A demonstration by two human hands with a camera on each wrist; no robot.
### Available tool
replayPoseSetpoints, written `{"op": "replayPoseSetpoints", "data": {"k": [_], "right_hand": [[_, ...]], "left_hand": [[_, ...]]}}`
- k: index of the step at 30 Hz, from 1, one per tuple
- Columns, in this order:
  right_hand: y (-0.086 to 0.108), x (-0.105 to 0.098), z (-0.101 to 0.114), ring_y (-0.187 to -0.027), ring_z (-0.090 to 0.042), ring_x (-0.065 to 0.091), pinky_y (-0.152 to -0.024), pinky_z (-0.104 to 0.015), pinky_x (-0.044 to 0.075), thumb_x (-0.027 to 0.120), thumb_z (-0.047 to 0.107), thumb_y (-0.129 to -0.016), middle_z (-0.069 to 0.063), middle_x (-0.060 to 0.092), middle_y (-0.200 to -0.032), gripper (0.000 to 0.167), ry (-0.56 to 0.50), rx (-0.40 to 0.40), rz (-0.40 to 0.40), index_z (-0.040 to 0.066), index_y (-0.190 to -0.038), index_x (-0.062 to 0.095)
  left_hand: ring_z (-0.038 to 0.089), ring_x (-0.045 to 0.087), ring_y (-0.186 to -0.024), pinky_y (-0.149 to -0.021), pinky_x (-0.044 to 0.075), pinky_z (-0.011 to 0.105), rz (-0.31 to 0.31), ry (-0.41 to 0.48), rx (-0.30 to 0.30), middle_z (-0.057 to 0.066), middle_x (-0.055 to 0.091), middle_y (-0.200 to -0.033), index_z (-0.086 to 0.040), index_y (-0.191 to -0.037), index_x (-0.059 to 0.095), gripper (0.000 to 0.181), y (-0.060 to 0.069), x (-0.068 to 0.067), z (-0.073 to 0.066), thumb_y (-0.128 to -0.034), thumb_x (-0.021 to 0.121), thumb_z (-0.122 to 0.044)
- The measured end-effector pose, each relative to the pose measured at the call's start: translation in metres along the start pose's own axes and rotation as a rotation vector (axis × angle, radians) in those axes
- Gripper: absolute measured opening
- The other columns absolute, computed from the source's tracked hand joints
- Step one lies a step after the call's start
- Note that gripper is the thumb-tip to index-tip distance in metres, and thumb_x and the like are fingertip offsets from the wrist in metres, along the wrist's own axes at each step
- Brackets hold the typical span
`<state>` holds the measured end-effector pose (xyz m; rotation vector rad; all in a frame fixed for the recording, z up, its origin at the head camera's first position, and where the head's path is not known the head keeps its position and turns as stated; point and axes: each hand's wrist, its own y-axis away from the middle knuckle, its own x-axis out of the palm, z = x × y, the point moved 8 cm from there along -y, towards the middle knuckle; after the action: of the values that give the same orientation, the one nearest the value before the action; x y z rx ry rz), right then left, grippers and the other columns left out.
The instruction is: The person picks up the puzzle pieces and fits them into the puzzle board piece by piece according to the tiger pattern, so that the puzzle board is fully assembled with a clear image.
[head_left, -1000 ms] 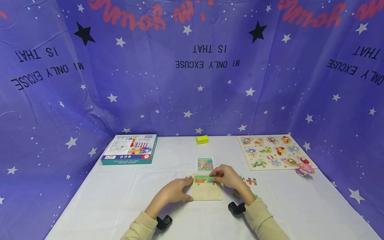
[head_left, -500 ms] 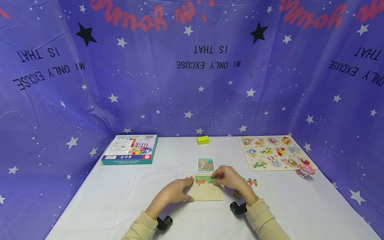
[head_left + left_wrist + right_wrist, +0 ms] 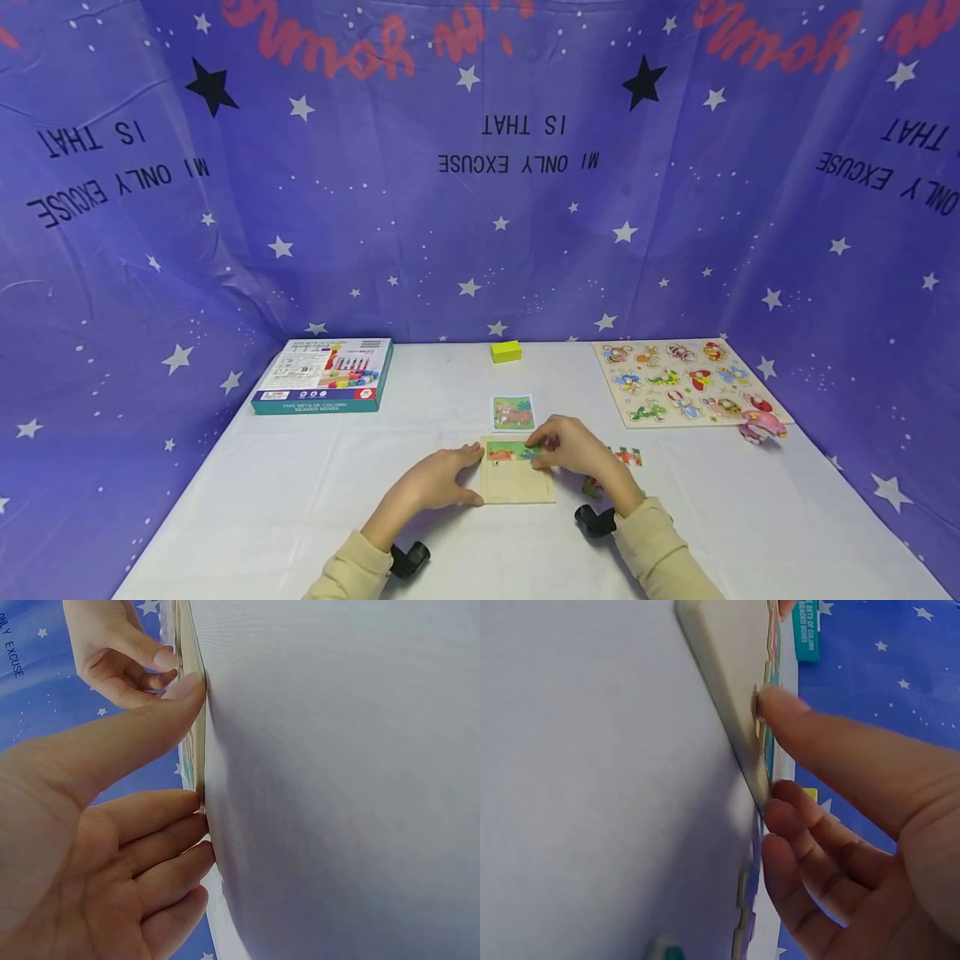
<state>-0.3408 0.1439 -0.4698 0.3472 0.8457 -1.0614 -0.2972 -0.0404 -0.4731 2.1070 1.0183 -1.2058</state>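
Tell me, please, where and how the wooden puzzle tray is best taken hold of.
I'd grip the wooden puzzle tray by its left and right edges, towards the near corners, coming from both sides: it's thin and lies flat, with puzzle pieces along its far part.

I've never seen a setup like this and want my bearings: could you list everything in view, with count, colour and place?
Backdrop: one, purple-blue with stars, behind the table
Table: one, white, below everything
Flat box: one, teal and white, far left
Block: one, yellow, far middle
Picture card: one, mostly green and brown, beyond the tray
Wooden tray: one, pale, between the hands
Fitted pieces: partly hidden, green and orange, tray's far side
Loose pieces: several, red and green, beside right forearm
Insect board: one, pale with multicoloured insects, far right
Toy: one, pink, board's near right corner
Wrist cameras: two, black, one per wrist
Sleeves: two, beige, near edge
Left grip: one, bare, tray's left edge
Right grip: one, bare, tray's far right corner
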Motion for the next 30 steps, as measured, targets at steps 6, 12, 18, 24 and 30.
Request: {"op": "replayPoseSetpoints", "data": {"k": [6,12,18,24,30], "right_hand": [[0.000,0.001,0.000,-0.069,-0.010,0.049,-0.059,-0.024,0.043,0.083,0.013,-0.075,0.003,0.058,-0.084,0.023,0.059,-0.013,-0.010,0.012,-0.097,0.076],[-0.001,0.001,0.002,-0.068,-0.010,0.048,-0.058,-0.024,0.044,0.083,0.012,-0.075,0.002,0.059,-0.084,0.022,0.076,-0.020,-0.025,0.012,-0.095,0.076],[0.000,-0.003,0.005,-0.072,-0.013,0.051,-0.060,-0.023,0.045,0.081,0.013,-0.078,0.000,0.061,-0.088,0.024,0.036,-0.055,0.000,0.010,-0.100,0.075],[0.003,-0.016,0.010,-0.077,-0.011,0.057,-0.062,-0.025,0.048,0.075,0.014,-0.084,-0.003,0.066,-0.093,0.024,0.038,-0.125,-0.017,0.007,-0.107,0.073],[0.009,-0.030,0.012,-0.079,-0.009,0.059,-0.060,-0.024,0.051,0.071,0.017,-0.089,-0.004,0.068,-0.096,0.023,0.055,-0.173,-0.028,0.005,-0.108,0.071]], "left_hand": [[0.029,0.043,-0.133,-0.110,0.034,0.043,-0.005,-0.010,0.002,0.014,0.046,-0.144,0.001,-0.138,0.050,0.079,0.001,0.000,-0.001,-0.0754,0.080,-0.036],[0.029,0.043,-0.133,-0.110,0.035,0.042,-0.009,-0.022,0.010,0.015,0.047,-0.143,0.002,-0.138,0.050,0.078,0.000,0.000,-0.001,-0.0758,0.080,-0.036],[0.029,0.043,-0.133,-0.110,0.035,0.043,-0.007,-0.016,0.007,0.014,0.046,-0.144,0.002,-0.138,0.050,0.078,0.000,0.000,0.000,-0.0761,0.080,-0.036],[0.029,0.042,-0.134,-0.110,0.034,0.043,-0.010,-0.012,0.004,0.015,0.046,-0.144,0.002,-0.138,0.049,0.079,0.002,-0.001,0.001,-0.0761,0.080,-0.036],[0.028,0.042,-0.134,-0.110,0.034,0.042,-0.008,-0.015,0.012,0.014,0.046,-0.144,0.001,-0.138,0.049,0.078,0.001,-0.001,0.000,-0.0768,0.079,-0.036]]}}
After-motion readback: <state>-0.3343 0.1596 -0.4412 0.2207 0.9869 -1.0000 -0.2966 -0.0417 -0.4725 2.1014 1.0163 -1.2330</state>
